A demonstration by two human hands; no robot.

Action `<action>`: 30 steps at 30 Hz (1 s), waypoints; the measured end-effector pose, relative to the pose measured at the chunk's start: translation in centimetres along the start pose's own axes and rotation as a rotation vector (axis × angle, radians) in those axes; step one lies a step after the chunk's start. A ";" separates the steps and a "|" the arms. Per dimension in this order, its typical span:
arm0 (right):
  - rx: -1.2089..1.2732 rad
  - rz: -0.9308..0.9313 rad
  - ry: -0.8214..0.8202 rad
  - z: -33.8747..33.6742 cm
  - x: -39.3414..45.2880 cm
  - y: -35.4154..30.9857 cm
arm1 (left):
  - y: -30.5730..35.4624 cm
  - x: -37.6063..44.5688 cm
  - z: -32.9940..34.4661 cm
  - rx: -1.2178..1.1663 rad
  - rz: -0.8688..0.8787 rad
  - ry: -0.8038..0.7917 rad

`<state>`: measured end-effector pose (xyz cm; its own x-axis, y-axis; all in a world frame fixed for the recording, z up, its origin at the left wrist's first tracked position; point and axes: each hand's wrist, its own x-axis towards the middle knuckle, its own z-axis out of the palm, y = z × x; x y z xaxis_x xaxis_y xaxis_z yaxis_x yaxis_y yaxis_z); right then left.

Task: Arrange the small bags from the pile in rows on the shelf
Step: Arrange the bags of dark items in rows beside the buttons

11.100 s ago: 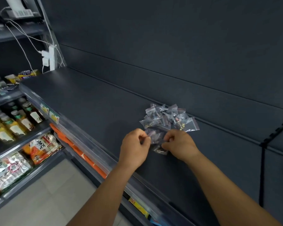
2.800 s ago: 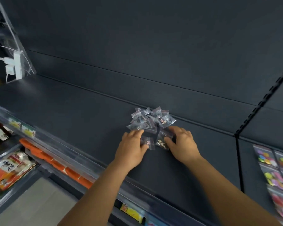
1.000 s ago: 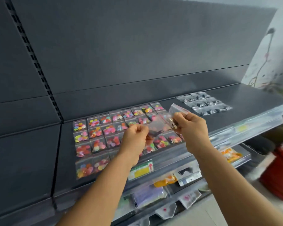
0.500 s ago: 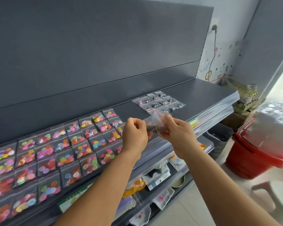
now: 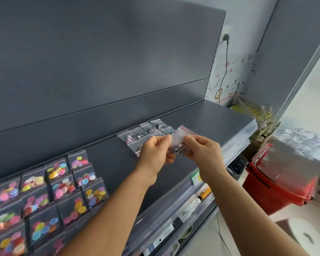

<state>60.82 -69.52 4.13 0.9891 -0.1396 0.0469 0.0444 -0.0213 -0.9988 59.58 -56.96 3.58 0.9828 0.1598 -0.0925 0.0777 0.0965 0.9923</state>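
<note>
Near left: rows of clear bags of coloured discs [image 5: 63, 183] flat on grey shelf [image 5: 220, 115]. Mid: left hand [image 5: 155, 154] and right hand [image 5: 203, 152] each pinch small clear bags [image 5: 181, 134] held between them, probably separating 1 for placing. Just behind: laid rows of dark-content bags [image 5: 148, 129], bunch above them.

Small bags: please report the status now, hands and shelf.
Left hand and right hand both pinch clear small bags above the shelf. Laid rows just behind. Nothing blocks the way.
</note>
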 end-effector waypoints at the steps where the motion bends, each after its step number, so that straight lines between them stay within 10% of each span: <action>1: -0.004 -0.011 -0.018 -0.2 0.9 0.1 | 0.0 0.9 0.3 0.032 -0.009 -0.041; 11: -0.088 -0.057 -0.196 0.8 7.2 1.0 | 0.4 5.1 0.5 0.243 -0.004 -0.092; 30: -0.138 -0.101 -0.832 0.5 15.4 0.6 | 1.3 6.2 4.7 0.298 0.029 0.525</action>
<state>76.13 -71.21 4.20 0.7648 0.6419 0.0560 0.1744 -0.1226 -0.9770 66.60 -60.46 4.69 0.7771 0.6291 -0.0183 0.1702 -0.1821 0.9684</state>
